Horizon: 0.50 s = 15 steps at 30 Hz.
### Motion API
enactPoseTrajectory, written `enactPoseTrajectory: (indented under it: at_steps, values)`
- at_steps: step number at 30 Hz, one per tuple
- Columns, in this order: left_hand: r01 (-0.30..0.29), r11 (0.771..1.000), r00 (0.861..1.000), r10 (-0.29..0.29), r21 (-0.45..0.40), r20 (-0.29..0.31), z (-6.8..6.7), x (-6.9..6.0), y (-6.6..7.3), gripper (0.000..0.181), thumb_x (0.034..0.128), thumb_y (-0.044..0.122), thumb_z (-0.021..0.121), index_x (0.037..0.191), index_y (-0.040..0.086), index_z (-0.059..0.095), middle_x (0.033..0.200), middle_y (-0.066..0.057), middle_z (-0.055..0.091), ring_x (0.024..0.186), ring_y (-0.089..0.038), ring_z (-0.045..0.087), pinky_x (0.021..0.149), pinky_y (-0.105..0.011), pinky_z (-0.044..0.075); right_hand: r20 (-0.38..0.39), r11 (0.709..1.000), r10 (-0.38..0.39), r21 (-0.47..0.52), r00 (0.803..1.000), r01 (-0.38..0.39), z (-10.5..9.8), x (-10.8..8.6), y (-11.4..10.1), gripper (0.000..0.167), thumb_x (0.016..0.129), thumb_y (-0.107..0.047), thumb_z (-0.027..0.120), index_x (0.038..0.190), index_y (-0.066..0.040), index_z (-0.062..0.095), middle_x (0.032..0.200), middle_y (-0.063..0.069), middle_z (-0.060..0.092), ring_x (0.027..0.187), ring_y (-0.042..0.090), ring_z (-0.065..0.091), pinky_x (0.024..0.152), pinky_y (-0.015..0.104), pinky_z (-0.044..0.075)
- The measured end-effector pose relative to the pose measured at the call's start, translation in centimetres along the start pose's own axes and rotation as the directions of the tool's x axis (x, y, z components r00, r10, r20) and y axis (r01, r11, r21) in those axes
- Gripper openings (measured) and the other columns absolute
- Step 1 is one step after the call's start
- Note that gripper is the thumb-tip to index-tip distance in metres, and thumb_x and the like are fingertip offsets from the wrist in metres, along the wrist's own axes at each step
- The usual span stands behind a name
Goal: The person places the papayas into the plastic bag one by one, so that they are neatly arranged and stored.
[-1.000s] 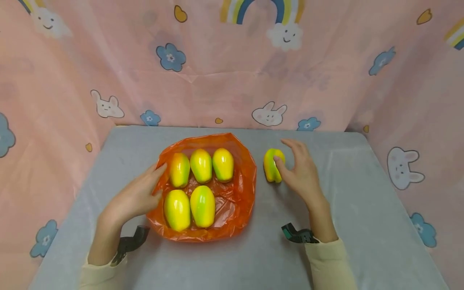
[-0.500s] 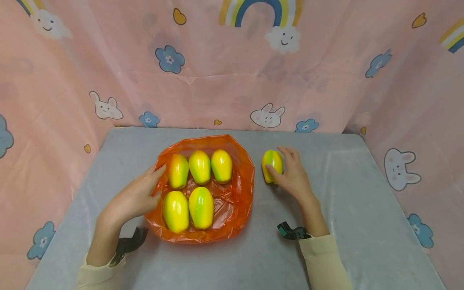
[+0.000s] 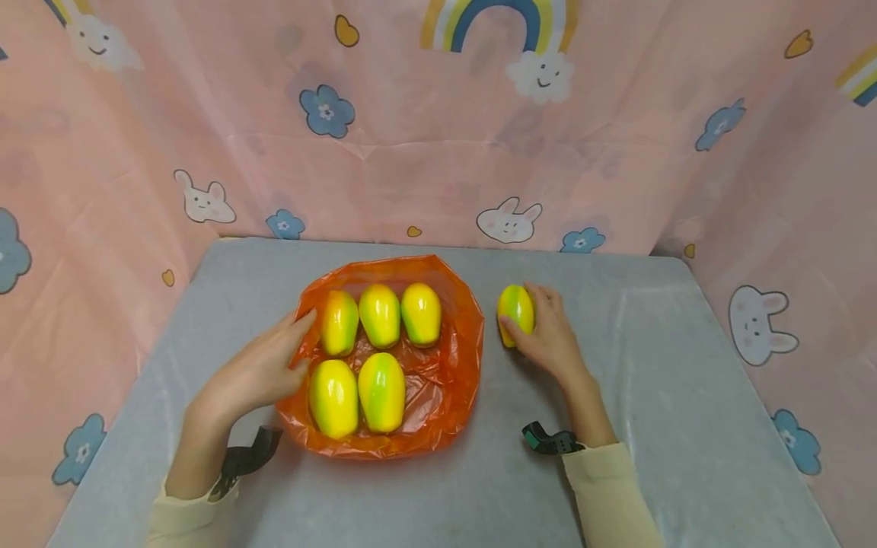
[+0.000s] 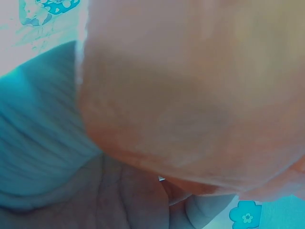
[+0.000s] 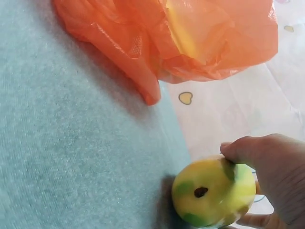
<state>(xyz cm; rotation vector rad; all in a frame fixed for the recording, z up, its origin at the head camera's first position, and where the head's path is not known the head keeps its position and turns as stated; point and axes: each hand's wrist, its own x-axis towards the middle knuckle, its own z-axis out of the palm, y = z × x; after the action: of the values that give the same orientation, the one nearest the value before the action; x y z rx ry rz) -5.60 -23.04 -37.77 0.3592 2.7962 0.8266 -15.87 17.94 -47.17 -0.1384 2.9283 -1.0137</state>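
Observation:
An orange plastic bag (image 3: 445,396) lies open-mouthed on the table, with several yellow-green papayas (image 3: 382,392) inside in two rows. My left hand (image 3: 263,365) grips the bag's left rim; in the left wrist view the bag's film (image 4: 190,119) covers much of that hand. Right of the bag, another papaya (image 3: 515,313) stands on the table. My right hand (image 3: 548,335) holds it, thumb on the near left side and fingers round the far right side. The right wrist view shows this papaya (image 5: 214,193) end-on, with a brown stem spot, resting against the table.
The grey-blue table (image 3: 671,380) ends at a pink curtain (image 3: 411,167) printed with rabbits, flowers and rainbows, which also hangs at both sides. A strip of table separates the bag from the papaya on the right.
My right hand has moved left and closed its thumb and fingers round the papaya beside the bag. The left hand and the bag stay where they were.

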Motion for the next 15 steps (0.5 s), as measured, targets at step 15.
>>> enactPoseTrajectory:
  at_steps: [15]
  values:
    - [0.015,1.000,1.000,-0.015,0.007,0.004,0.01,0.11,0.13,0.075,0.0953,0.002,0.063,0.163,-0.006,0.031,0.169,-0.029,0.033,0.152,-0.049,0.040,0.122,-0.068,0.036,0.042,0.999,0.022,-0.048,0.999,-0.020,-0.93,-0.33,-0.58,0.079,0.101,-0.040,0.065,0.165,-0.008,0.032,0.157,0.029,0.045,0.126,0.044,0.054,0.111,0.065,0.049]
